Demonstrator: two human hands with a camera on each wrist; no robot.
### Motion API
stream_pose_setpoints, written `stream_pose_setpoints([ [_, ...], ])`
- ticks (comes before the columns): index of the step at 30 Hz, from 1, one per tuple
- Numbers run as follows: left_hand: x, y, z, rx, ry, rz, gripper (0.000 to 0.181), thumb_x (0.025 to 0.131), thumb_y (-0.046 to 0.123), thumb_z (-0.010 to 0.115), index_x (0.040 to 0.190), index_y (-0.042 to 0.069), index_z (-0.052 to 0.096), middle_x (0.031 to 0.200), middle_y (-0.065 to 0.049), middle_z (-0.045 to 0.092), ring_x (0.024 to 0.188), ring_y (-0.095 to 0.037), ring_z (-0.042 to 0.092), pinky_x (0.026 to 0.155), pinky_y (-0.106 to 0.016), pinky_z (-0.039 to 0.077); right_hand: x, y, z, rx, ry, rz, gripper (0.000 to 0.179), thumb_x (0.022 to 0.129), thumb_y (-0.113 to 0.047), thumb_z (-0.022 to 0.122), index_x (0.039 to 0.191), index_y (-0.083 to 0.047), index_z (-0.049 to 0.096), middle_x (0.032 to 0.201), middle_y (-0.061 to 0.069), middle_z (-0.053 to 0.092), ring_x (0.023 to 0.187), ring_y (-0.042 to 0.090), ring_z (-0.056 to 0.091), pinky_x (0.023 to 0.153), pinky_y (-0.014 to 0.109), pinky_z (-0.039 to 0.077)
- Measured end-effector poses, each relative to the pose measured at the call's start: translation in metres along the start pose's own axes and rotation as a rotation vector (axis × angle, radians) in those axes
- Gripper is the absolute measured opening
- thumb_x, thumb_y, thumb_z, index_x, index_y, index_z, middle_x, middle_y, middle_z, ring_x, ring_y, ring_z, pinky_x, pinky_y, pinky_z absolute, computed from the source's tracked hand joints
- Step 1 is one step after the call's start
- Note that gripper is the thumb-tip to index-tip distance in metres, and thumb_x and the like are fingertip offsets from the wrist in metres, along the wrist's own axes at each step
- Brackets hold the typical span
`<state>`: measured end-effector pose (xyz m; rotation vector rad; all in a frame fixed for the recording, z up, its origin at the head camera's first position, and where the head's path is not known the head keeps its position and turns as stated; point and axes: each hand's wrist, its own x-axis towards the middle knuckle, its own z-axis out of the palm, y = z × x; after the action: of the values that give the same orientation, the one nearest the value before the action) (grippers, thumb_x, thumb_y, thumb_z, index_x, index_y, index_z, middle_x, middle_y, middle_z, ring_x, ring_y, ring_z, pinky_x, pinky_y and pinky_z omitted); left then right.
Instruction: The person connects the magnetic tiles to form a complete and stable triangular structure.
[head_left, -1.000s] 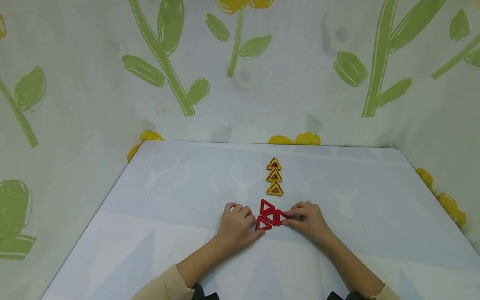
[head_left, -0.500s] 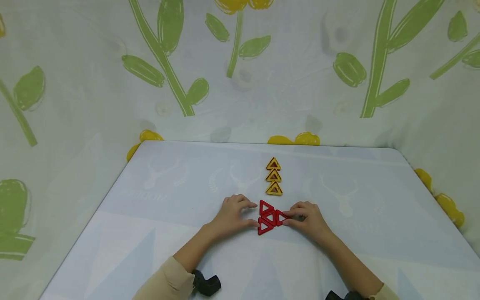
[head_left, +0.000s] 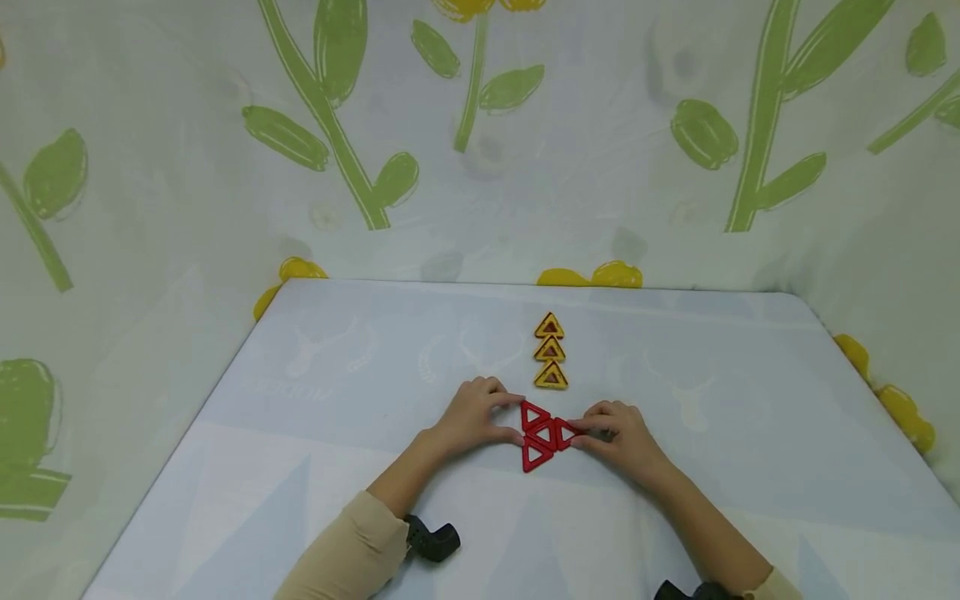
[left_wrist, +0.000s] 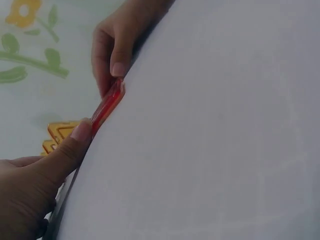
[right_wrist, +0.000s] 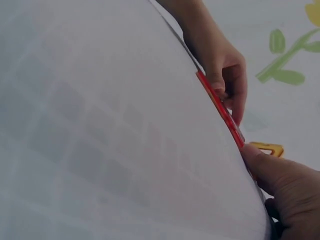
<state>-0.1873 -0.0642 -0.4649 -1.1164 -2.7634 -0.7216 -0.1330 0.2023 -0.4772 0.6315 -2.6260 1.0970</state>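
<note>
Several red triangular frame tiles lie edge to edge on the table in the head view: an upper tile [head_left: 526, 417], a middle tile [head_left: 552, 432], a lower tile [head_left: 527, 457] and a right tile [head_left: 559, 435]. My left hand [head_left: 472, 417] has its index fingertip at the upper tile's top corner and its thumb where the upper and lower tiles meet. My right hand [head_left: 624, 442] pinches the right tile by its outer corner. Both wrist views show the red tiles [left_wrist: 107, 107] edge-on between the two thumbs, so their outline is hidden there.
Beyond the red tiles, three yellow triangular pieces [head_left: 551, 384] stand in a column, points away from me. The pale patterned table [head_left: 375, 333] meets a wall covering with plant prints [head_left: 480, 208]. Black wrist devices [head_left: 435, 542] sit near the sleeves.
The lower red tile has swung round against the middle one. My left hand left that tile, moved up, and now touches the group's left side. My right hand keeps its pinch.
</note>
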Motion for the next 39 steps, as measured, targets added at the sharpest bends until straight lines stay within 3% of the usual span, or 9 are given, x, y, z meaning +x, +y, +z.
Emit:
stream_pose_setpoints([
  [8, 0.000, 0.007, 0.008, 0.019, 0.074, -0.041, 0.059, 0.062, 0.051, 0.081, 0.110, 0.019, 0.070, 0.092, 0.004, 0.055, 0.084, -0.010, 0.046, 0.075, -0.029, 0.035, 0.001, 0.002, -0.003, 0.012, -0.016, 0.018, 0.030, 0.072, -0.014, 0.081, 0.101, -0.011, 0.075, 0.090, -0.005, 0.062, 0.081, 0.007, 0.049, 0.067, 0.024, 0.042],
  [16, -0.006, 0.014, 0.010, 0.021, 0.163, -0.117, 0.056, 0.061, 0.051, 0.082, 0.103, 0.016, 0.070, 0.090, 0.002, 0.054, 0.082, -0.013, 0.049, 0.074, -0.030, 0.036, 0.005, -0.005, -0.003, -0.061, 0.010, 0.184, 0.034, 0.072, -0.020, 0.082, 0.104, -0.012, 0.073, 0.094, -0.002, 0.063, 0.094, 0.014, 0.048, 0.073, 0.029, 0.047],
  [23, -0.007, 0.024, 0.010, 0.023, 0.201, -0.180, 0.049, 0.063, 0.050, 0.082, 0.096, 0.016, 0.069, 0.086, 0.002, 0.054, 0.081, -0.014, 0.049, 0.075, -0.033, 0.037, 0.002, -0.014, 0.000, -0.116, 0.049, 0.308, 0.041, 0.069, -0.026, 0.085, 0.104, -0.009, 0.073, 0.095, 0.004, 0.061, 0.096, 0.020, 0.046, 0.074, 0.035, 0.045],
  [29, -0.006, 0.032, 0.013, 0.016, 0.184, -0.264, 0.046, 0.066, 0.051, 0.080, 0.095, 0.017, 0.067, 0.083, 0.004, 0.054, 0.081, -0.013, 0.048, 0.074, -0.033, 0.035, -0.003, -0.016, 0.001, -0.133, 0.109, 0.288, 0.039, 0.067, -0.024, 0.085, 0.100, -0.007, 0.074, 0.093, 0.004, 0.060, 0.094, 0.020, 0.046, 0.070, 0.031, 0.046],
  [36, -0.005, 0.032, 0.016, -0.142, 0.181, -0.376, 0.045, 0.065, 0.044, 0.083, 0.097, 0.017, 0.065, 0.084, 0.005, 0.054, 0.082, -0.012, 0.046, 0.080, -0.037, 0.031, -0.002, -0.009, 0.006, -0.108, 0.167, 0.172, 0.038, 0.063, -0.019, 0.088, 0.096, -0.008, 0.073, 0.091, 0.002, 0.062, 0.091, 0.017, 0.050, 0.073, 0.034, 0.043],
  [39, -0.004, 0.032, 0.016, -0.207, 0.186, -0.395, 0.043, 0.066, 0.040, 0.084, 0.097, 0.016, 0.065, 0.085, 0.004, 0.054, 0.083, -0.013, 0.047, 0.082, -0.039, 0.029, -0.001, -0.008, 0.005, -0.095, 0.174, 0.157, 0.040, 0.062, -0.016, 0.088, 0.098, -0.007, 0.071, 0.094, 0.003, 0.063, 0.093, 0.018, 0.050, 0.075, 0.037, 0.043],
])
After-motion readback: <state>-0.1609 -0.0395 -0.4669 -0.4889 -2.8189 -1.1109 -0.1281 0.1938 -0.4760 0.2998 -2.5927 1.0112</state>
